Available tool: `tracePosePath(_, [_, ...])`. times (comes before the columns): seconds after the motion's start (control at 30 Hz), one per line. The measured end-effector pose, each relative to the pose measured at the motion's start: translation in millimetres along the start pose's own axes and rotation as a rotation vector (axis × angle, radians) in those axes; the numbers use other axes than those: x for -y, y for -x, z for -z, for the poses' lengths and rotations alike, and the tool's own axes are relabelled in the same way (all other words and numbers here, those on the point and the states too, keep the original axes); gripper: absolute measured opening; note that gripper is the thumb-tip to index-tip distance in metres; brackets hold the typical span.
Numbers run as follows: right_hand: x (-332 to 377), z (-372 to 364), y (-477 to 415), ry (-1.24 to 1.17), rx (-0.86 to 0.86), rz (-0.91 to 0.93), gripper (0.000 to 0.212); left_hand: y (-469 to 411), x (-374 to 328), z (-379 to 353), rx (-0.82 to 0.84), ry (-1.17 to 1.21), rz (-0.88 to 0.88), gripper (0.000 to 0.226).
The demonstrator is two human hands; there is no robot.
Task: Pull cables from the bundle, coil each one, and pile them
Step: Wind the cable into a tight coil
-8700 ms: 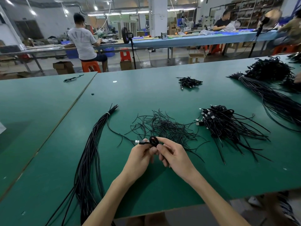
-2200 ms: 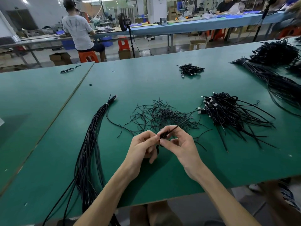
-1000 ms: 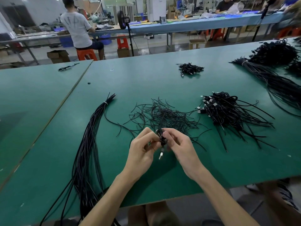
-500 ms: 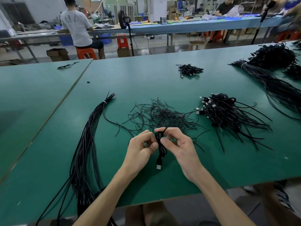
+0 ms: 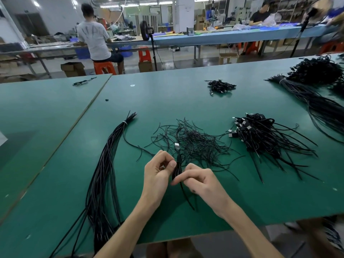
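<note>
The bundle [image 5: 104,174] lies at the left of the surface [image 5: 55,127]. Half a second ago the plug [image 5: 176,146] dangled below the fingers. Now it points up and away, with a loose end [image 5: 187,198] trailing toward the person, so the cable [image 5: 176,169] has been flipped, likely for its last wrap. The left hand [image 5: 158,172] pinches the folded cable between thumb and fingers, and the right hand [image 5: 201,181] pinches it just below. The pile [image 5: 260,136] waits at the right.
</note>
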State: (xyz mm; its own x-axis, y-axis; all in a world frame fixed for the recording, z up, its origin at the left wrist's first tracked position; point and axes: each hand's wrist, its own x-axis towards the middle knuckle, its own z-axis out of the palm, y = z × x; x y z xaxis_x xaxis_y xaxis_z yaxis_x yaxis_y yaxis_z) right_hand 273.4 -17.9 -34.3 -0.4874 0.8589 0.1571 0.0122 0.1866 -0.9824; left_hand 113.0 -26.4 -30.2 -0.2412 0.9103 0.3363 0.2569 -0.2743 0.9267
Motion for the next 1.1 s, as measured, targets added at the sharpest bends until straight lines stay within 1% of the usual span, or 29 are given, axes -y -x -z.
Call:
tracePosePath(0.1, [-1, -2, -2, 0.09, -0.035, -0.043, 0.041, 1, -2, 0, 0.038, 0.038, -0.009, 0.031])
tracePosePath(0.2, [-2, -5, -2, 0.126, -0.082, -0.059, 0.042, 2, -5, 1, 0.03, 0.021, -0.053, 0.022])
tracePosePath(0.37, [-6, -8, -3, 0.15, -0.107, -0.088, 0.032, 6, -4, 3, 0.031, -0.192, -0.277, 0.018])
tracePosePath(0.53, [-3, -5, -3, 0.108, -0.107, -0.053, 0.023, 8, -1, -1, 0.106, -0.236, -0.326, 0.016])
tracePosePath(0.63, [3, -1, -2, -0.073, -0.113, 0.004, 0.023, 10, -1, -3, 0.163, -0.226, -0.36, 0.019])
tracePosePath(0.73, [1, 2, -1, -0.194, -0.153, 0.015, 0.03, 10, -1, -4, 0.171, -0.219, -0.37, 0.02])
tracePosePath(0.83, [1, 3, -1, -0.32, -0.205, -0.011, 0.031, 11, 2, -6, 0.213, -0.261, -0.373, 0.018])
tracePosePath(0.87, [1, 2, -1, -0.314, -0.205, -0.006, 0.031, 12, 3, -5, 0.216, -0.269, -0.369, 0.02])
tracePosePath(0.97, [3, -1, 0, -0.17, -0.214, 0.06, 0.025, 9, 5, -5, 0.176, -0.27, -0.331, 0.028])
tracePosePath(1.03, [2, -1, 0, -0.143, -0.229, 0.077, 0.028, 7, 4, -5, 0.144, -0.279, -0.302, 0.033])
tracePosePath(1.1, [1, 0, 0, -0.15, -0.228, 0.074, 0.03, 7, 2, -5, 0.122, -0.291, -0.281, 0.033])
